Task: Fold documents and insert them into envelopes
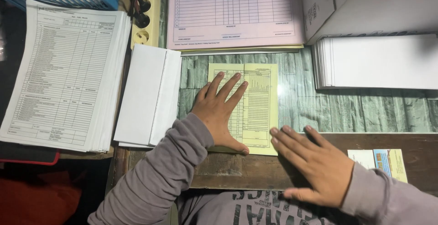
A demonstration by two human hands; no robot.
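Note:
A yellow printed form sheet (260, 106), folded or creased down its middle, lies on the green-patterned desk top (346, 111). My left hand (221, 111) lies flat on the sheet's left half, fingers spread and pointing away from me. My right hand (315, 163) rests palm down on the brown wooden desk edge (246, 170), its fingertips touching the sheet's lower right corner. Neither hand holds anything.
A stack of white printed forms (64, 74) lies at the left, folded white papers (148, 95) beside it. A pink form pad (235, 13) sits at the back, a white paper stack (378, 61) and a cardboard box (365, 4) at the right. A power strip (145, 13) and small cards (383, 161) are nearby.

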